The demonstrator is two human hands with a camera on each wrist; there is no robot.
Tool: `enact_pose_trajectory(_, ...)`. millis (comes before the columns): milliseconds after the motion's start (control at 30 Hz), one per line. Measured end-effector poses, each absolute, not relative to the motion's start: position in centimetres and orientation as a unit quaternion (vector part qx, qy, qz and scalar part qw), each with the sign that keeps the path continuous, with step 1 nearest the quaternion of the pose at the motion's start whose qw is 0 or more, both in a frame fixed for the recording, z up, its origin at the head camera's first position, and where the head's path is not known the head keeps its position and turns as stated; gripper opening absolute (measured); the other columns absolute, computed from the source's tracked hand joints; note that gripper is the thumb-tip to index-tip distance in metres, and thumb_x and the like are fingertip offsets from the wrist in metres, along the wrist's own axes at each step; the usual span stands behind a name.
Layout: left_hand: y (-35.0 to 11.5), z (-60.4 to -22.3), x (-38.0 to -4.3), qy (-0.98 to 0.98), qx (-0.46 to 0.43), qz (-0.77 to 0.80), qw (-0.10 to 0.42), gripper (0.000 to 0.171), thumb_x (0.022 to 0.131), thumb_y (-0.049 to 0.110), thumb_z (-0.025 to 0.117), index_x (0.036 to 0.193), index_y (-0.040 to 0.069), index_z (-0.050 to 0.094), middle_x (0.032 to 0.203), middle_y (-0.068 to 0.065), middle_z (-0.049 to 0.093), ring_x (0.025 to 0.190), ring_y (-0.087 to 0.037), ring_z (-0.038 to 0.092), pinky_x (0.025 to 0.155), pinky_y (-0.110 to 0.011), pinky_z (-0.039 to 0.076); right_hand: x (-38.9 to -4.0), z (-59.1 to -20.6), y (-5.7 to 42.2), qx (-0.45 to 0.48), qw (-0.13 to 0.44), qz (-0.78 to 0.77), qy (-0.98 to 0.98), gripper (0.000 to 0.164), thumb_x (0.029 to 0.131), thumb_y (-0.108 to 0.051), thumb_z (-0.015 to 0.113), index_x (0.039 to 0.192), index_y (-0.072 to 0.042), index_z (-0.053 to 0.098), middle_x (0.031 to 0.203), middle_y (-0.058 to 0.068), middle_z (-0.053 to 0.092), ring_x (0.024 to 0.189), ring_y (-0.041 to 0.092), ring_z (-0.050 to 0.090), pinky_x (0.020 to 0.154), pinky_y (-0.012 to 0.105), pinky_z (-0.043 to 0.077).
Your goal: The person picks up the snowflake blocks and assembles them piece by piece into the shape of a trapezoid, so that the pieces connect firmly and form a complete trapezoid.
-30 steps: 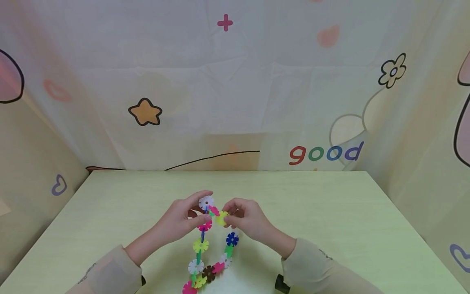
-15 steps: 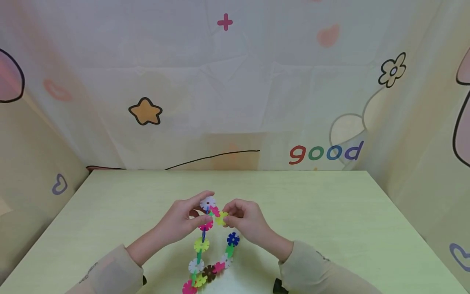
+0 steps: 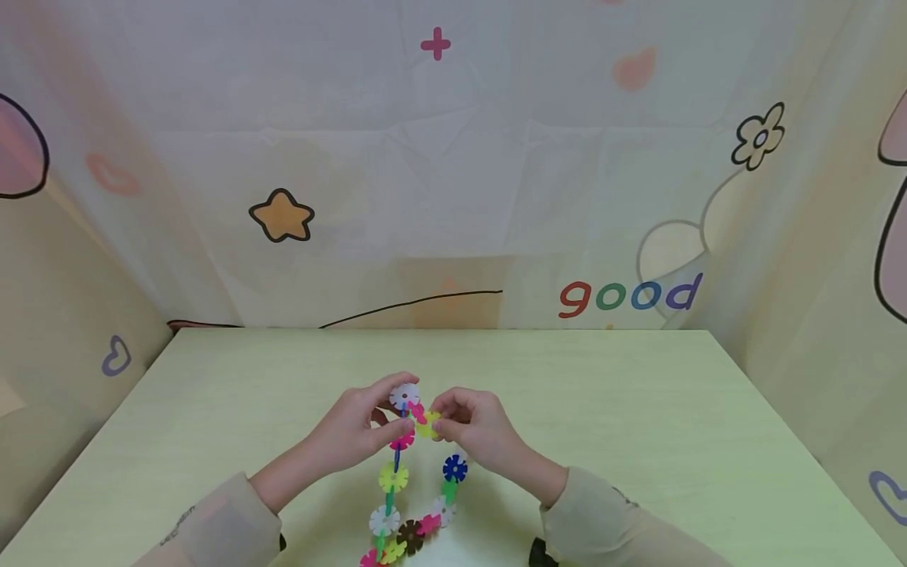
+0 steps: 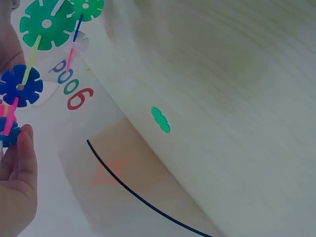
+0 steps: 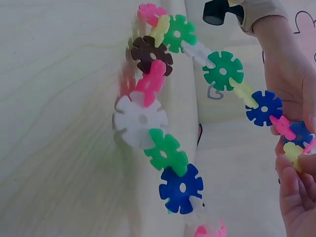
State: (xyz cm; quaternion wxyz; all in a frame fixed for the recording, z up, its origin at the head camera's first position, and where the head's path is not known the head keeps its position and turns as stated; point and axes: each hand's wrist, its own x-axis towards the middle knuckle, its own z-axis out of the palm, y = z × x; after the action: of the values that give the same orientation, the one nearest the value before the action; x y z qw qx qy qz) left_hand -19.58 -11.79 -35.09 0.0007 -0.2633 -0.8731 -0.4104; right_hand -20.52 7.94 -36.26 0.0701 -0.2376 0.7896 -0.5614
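A chain of slotted, flower-shaped plastic discs, in several colours, hangs between the two hands. My left hand grips one stretch of it, its thumb by a pink disc and its index finger behind a white disc. Between thumb and finger, my right hand pinches a yellow disc joined to a small pink disc. In the right wrist view, a blue disc sits at the left hand's fingers. The rest of the loop, with a brown disc, curves down towards the near side.
Beneath the hands lies a pale wooden tabletop. Patterned cloth walls it in at the back and both sides. A green disc shows against the tabletop in the left wrist view.
Both hands and the chain have shifted slightly to the right and down. Each hand keeps its hold, and the fingers have barely moved.
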Motion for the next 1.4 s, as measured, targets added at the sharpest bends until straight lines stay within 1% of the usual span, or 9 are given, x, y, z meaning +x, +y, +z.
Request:
enact_pose_trajectory(133,-11.6,-35.1,-19.7,-0.869,-0.257,-0.423,-0.013,0.045,0.082,0.023,0.063,0.122,0.012,0.045,0.089,0.001,0.061,0.076,-0.009,0.059,0.069,-0.019,0.049,-20.6,-36.1,8.1,-0.246,0.081,-0.553,0.792,0.011,0.081,0.002,0.058,0.092,0.002,0.060,0.078,0.016,0.061,0.064,0.011,0.061,0.062,0.021,0.051)
enact_pose_trajectory(333,-11.3,-34.8,-19.9,-0.860,-0.250,-0.441,-0.056,0.048,0.080,0.030,0.064,0.121,0.012,0.044,0.089,-0.002,0.061,0.071,-0.010,0.058,0.063,-0.020,0.050,-20.6,-36.0,8.2,-0.254,0.089,-0.542,0.796,0.012,0.082,0.000,0.057,0.093,0.001,0.061,0.080,0.015,0.063,0.070,0.026,0.062,0.059,0.022,0.051)
enact_pose_trajectory(467,-11.2,-34.8,-20.0,-0.860,-0.245,-0.442,-0.073,0.046,0.080,0.029,0.064,0.118,0.013,0.045,0.091,-0.004,0.061,0.071,-0.011,0.058,0.061,-0.019,0.050,-20.7,-36.0,8.2,-0.260,0.095,-0.535,0.799,0.012,0.082,-0.001,0.057,0.094,0.001,0.061,0.081,0.015,0.063,0.070,0.024,0.062,0.059,0.018,0.049)
enact_pose_trajectory(567,-11.3,-34.9,-20.1,-0.859,-0.244,-0.444,-0.074,0.044,0.081,0.028,0.064,0.117,0.013,0.045,0.091,-0.004,0.061,0.071,-0.011,0.058,0.062,-0.019,0.050,-20.8,-36.0,8.2,-0.263,0.098,-0.532,0.799,0.013,0.082,-0.003,0.058,0.094,0.001,0.061,0.082,0.014,0.064,0.070,0.021,0.062,0.062,0.018,0.050)
enact_pose_trajectory(733,-11.5,-35.2,-20.1,-0.856,-0.247,-0.449,-0.076,0.043,0.082,0.027,0.063,0.118,0.013,0.045,0.091,-0.003,0.061,0.070,-0.009,0.057,0.062,-0.020,0.050,-20.9,-36.1,8.3,-0.271,0.110,-0.530,0.796,0.014,0.082,-0.005,0.059,0.095,0.000,0.061,0.083,0.014,0.064,0.071,0.025,0.062,0.061,0.019,0.050)
enact_pose_trajectory(933,-12.7,-35.2,-20.2,-0.858,-0.228,-0.451,-0.085,0.046,0.082,0.027,0.062,0.121,0.014,0.042,0.086,-0.001,0.060,0.064,-0.011,0.057,0.057,-0.026,0.050,-21.8,-36.1,8.7,-0.254,0.110,-0.516,0.811,0.018,0.082,-0.010,0.061,0.098,-0.003,0.060,0.084,0.011,0.063,0.070,0.020,0.061,0.063,0.033,0.053)
enact_pose_trajectory(1200,-16.0,-34.3,-20.8,-0.878,-0.190,-0.428,-0.094,0.055,0.082,0.029,0.062,0.128,0.015,0.036,0.096,-0.004,0.060,0.077,-0.014,0.061,0.064,-0.024,0.050,-24.8,-36.7,9.2,-0.206,0.101,-0.521,0.822,0.019,0.082,-0.011,0.061,0.099,-0.004,0.060,0.085,0.010,0.061,0.069,0.017,0.060,0.064,0.029,0.051)
enact_pose_trajectory(1333,-17.7,-34.2,-21.1,-0.893,-0.170,-0.408,-0.084,0.058,0.082,0.029,0.061,0.131,0.017,0.033,0.095,-0.004,0.060,0.076,-0.013,0.060,0.064,-0.025,0.050,-26.1,-37.5,8.9,-0.194,0.102,-0.516,0.828,0.019,0.081,-0.010,0.062,0.099,-0.003,0.060,0.085,0.011,0.060,0.068,0.022,0.059,0.065,0.037,0.051)
enact_pose_trajectory(1400,-18.4,-34.1,-21.1,-0.898,-0.162,-0.402,-0.078,0.061,0.082,0.030,0.061,0.133,0.016,0.031,0.093,-0.005,0.060,0.073,-0.014,0.059,0.063,-0.026,0.049,-26.6,-37.9,8.6,-0.187,0.108,-0.512,0.832,0.020,0.081,-0.010,0.062,0.099,-0.003,0.059,0.083,0.009,0.059,0.070,0.028,0.059,0.064,0.036,0.051)
